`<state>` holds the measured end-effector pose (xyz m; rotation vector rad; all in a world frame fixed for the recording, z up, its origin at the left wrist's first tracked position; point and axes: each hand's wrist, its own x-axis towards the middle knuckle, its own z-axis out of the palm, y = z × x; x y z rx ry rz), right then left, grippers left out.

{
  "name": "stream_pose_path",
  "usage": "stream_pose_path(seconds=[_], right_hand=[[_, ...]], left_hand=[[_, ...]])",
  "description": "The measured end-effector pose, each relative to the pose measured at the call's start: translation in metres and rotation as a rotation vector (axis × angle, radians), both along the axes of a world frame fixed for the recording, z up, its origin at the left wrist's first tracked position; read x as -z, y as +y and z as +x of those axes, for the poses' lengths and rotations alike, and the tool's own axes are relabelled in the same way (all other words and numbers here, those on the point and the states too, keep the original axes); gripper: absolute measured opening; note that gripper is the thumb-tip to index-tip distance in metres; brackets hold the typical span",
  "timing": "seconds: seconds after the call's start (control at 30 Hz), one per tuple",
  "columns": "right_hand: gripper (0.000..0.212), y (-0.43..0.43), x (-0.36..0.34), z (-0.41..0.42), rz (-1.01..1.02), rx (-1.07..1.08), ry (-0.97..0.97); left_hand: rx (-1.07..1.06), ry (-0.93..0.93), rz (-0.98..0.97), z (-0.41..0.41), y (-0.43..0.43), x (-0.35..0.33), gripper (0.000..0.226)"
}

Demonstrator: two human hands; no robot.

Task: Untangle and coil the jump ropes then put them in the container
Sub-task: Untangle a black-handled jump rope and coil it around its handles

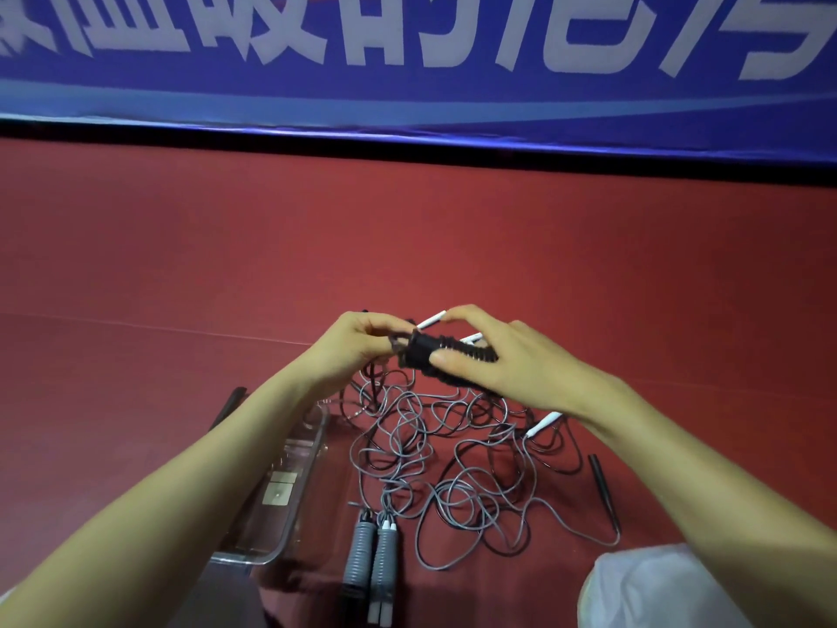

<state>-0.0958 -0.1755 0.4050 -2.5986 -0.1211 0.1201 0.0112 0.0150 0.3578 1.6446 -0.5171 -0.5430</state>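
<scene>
Both hands are raised over the red floor with a black jump rope bundle (430, 353) between them, its cord wound round the handles. My left hand (358, 344) pinches the bundle's left end. My right hand (493, 355) grips the bundle from the right, thumb pressed on its underside. White handle tips (432, 319) stick out behind the fingers. Below lies a tangle of grey and black cords (453, 451). A coiled grey rope bundle (371, 564) lies near me. The clear plastic container (312, 432) sits on the left, partly hidden by my left forearm.
A black handle (602, 489) lies at the right of the tangle, another black handle (228, 407) beyond the container, and a white handle (543, 423) under my right wrist. A blue banner (407, 61) lines the wall ahead. My light-clothed knee (656, 586) is at bottom right.
</scene>
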Motion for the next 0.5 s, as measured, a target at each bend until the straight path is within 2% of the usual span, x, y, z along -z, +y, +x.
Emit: stream_pose_path(seconds=[0.1, 0.2, 0.37, 0.5], right_hand=[[0.065, 0.006, 0.004, -0.002, -0.294, -0.055, 0.026], [0.072, 0.015, 0.01, -0.003, -0.486, -0.062, 0.018], [0.066, 0.016, 0.02, 0.005, -0.553, 0.045, -0.065], [0.065, 0.007, 0.018, 0.012, -0.562, 0.189, -0.184]], left_hand=[[0.018, -0.006, 0.085, -0.005, -0.003, -0.009, 0.016], [-0.011, -0.108, 0.165, -0.017, -0.009, -0.017, 0.016], [-0.208, -0.306, 0.226, -0.032, -0.016, -0.015, 0.009], [-0.303, -0.2, 0.058, -0.041, -0.022, -0.014, 0.007]])
